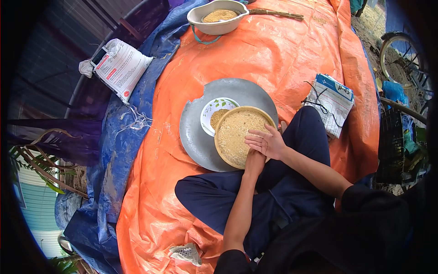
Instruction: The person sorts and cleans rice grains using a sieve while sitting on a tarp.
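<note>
I sit cross-legged on an orange tarp [255,50]. In front of my knees a round sieve [228,119] filled with tan grain rests on a grey metal tray [237,89]. My right hand [266,142] lies flat over the sieve's near edge, fingers spread, touching the grain. Mostly hidden under it is my left hand [253,160], which grips the sieve's near rim. On the tray beside the sieve stands a small white patterned bowl [211,109] with some grain.
A beige basin [218,17] of grain and a stick broom [276,14] lie at the far end. A printed white sack [119,67] rests left on blue tarp [112,150], a folded sack [331,102] right. A bicycle wheel [404,61] stands far right.
</note>
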`<state>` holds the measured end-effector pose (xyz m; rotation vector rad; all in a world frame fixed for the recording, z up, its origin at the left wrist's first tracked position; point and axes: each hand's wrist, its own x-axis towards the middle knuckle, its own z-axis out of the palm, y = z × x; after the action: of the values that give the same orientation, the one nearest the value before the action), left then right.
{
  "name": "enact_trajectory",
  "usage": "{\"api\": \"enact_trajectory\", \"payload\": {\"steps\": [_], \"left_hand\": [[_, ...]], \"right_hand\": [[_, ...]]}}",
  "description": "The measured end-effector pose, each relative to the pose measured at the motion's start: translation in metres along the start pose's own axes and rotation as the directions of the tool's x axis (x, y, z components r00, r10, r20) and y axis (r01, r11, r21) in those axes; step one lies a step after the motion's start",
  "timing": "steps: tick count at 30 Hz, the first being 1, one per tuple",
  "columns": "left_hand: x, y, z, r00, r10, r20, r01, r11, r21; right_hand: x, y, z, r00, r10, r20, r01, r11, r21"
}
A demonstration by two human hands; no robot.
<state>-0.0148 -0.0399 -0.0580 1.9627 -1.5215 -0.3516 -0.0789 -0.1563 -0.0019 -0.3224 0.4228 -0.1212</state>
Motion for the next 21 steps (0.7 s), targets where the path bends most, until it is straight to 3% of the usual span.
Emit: {"api": "enact_trajectory", "payload": {"steps": [6,9,12,15,19,21], "left_hand": [[-0.001,0.000,0.002,0.990,-0.123,0.065,0.122,0.992,0.020],[-0.002,-0.006,0.001,0.992,-0.093,0.084,0.088,0.994,0.058],[-0.003,-0.010,-0.009,0.986,-0.155,0.062,0.149,0.984,0.097],[-0.001,-0.011,-0.020,0.965,-0.226,-0.134,0.230,0.973,0.012],[0.001,-0.003,-0.031,0.971,-0.211,-0.108,0.222,0.969,0.104],[0.002,0.005,-0.031,0.988,-0.129,-0.081,0.140,0.980,0.142]], "right_hand": [[-0.001,-0.001,0.000,1.000,0.004,0.002,-0.004,1.000,0.003],[-0.001,-0.002,0.001,1.000,-0.004,0.000,0.004,1.000,-0.007],[-0.001,-0.002,0.000,1.000,-0.007,-0.016,0.007,1.000,-0.005],[-0.001,-0.002,-0.003,0.998,-0.031,-0.062,0.030,0.999,-0.018],[0.001,-0.002,-0.006,0.984,-0.076,-0.159,0.073,0.997,-0.025],[0.002,-0.001,-0.006,0.981,-0.091,-0.174,0.086,0.996,-0.036]]}}
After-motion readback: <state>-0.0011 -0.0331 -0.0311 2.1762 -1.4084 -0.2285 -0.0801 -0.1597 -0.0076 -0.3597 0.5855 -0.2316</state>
